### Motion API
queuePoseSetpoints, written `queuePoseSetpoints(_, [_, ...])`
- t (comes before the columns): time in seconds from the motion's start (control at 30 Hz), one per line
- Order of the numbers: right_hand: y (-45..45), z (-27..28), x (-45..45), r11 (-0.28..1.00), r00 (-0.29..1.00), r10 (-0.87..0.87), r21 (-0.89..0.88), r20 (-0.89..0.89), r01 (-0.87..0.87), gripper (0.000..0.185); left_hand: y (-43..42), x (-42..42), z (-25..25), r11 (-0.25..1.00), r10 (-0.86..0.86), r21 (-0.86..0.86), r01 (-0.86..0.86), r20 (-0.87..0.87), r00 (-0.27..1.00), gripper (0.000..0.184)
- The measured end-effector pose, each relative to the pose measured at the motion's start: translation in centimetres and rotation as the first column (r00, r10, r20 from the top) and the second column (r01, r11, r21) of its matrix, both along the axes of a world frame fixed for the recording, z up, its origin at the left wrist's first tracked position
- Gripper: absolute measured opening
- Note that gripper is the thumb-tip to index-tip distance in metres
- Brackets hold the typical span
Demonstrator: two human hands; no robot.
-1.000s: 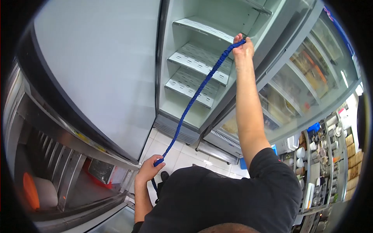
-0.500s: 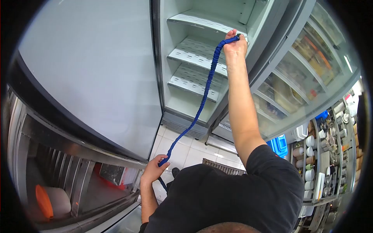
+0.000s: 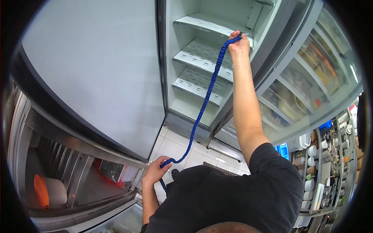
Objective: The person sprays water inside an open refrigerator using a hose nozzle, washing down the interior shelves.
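Observation:
A blue, crinkled fabric-covered hose (image 3: 210, 89) runs between my two hands in the head view. My right hand (image 3: 239, 46) is raised at the top shelf's front, closed around the hose's upper end; a small dark fitting shows at the fingers. Low down, my left hand (image 3: 157, 169) grips the hose further along. From there a length hangs behind my left wrist towards the floor. In front of me stands an upright fridge (image 3: 186, 113) with perforated white shelves (image 3: 202, 57) that hold nothing I can see.
A big grey door (image 3: 97, 77) fills the left side. On the right, a glass door (image 3: 303, 89) angles outward. A container with an orange lid (image 3: 42, 190) sits low on the left. Racks of crockery (image 3: 311, 163) stand at the right, near a blue crate (image 3: 283, 150).
The hose sags more and bends near my left hand, where before it ran straighter. The view has shifted slightly. Both hands keep their hold.

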State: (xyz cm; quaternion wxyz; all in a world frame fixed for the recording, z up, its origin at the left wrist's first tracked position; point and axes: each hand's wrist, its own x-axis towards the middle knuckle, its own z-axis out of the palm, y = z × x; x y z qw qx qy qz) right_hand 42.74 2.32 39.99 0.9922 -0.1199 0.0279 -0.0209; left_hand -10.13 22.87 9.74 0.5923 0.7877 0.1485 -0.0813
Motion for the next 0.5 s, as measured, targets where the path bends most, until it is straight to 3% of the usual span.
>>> queuePoseSetpoints(0.13, [-0.7,-0.4,1.0,0.999,0.999,0.026,-0.026,0.028,-0.025,0.021,-0.9,0.6,-0.1,1.0,0.002,-0.001,-0.002,0.041,0.999,0.037])
queuePoseSetpoints(0.33, [-1.8,-1.2,2.6,0.998,0.998,0.063,-0.019,0.029,-0.062,0.02,-1.8,1.0,0.7,0.999,-0.009,0.04,0.01,-0.034,0.999,0.038])
queuePoseSetpoints(0.5, [-2.0,-1.5,3.4,0.994,0.993,0.111,-0.026,0.045,-0.11,0.018,-2.5,1.1,0.3,1.0,0.018,0.025,-0.019,0.031,0.999,0.036])
